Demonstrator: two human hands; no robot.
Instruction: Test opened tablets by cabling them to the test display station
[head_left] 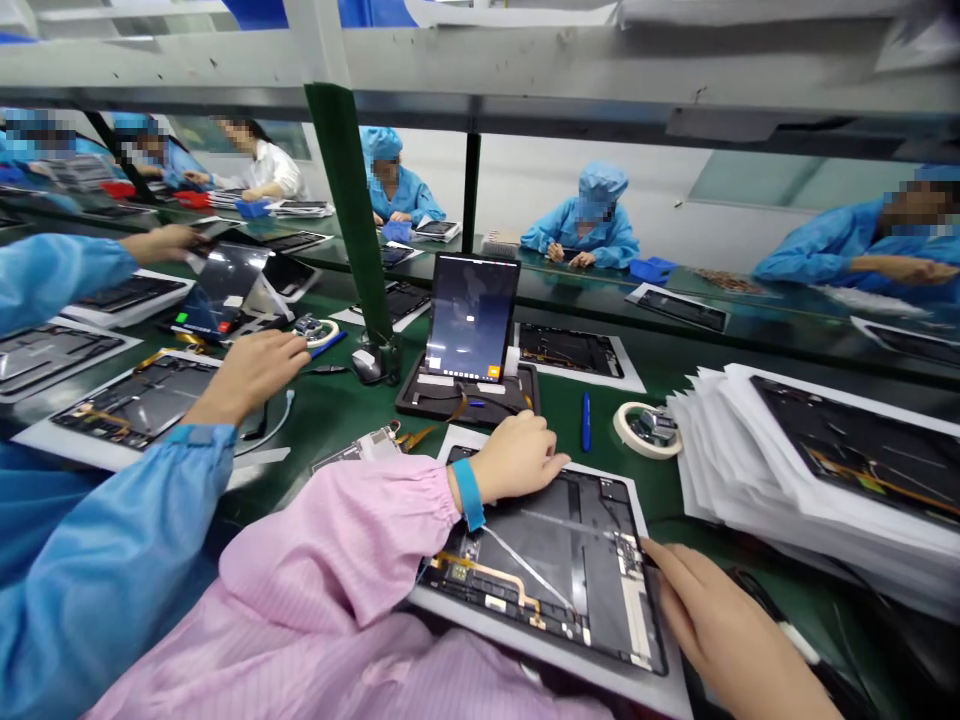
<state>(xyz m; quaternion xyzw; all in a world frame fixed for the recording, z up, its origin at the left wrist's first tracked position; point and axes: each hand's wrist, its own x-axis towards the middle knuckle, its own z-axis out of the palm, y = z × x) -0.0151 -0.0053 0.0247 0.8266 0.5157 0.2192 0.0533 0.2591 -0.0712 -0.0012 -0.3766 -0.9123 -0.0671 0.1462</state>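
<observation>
An opened tablet housing (555,550) lies on white paper in front of me, with its circuit boards, gold flex cable and dark battery area exposed. Over its upper edge rests my left hand (521,455), palm down, fingers loosely bent and apart; nothing shows in it. A blue wrist strap (469,495) circles that wrist, and a white cord runs from it across the housing. At the right edge, my right hand (694,605) has its fingers together against the housing, partly hidden. Just beyond my left hand, a lit tablet screen (472,315) leans upright in a black tray (409,400).
Papers stacked with another housing (862,430) stand right, near a tape roll (649,430) and blue pen (586,420). A co-worker's blue sleeve (172,500) and hand (251,370) are close on my left. A green post (352,210) and shelf (525,75) frame the bench.
</observation>
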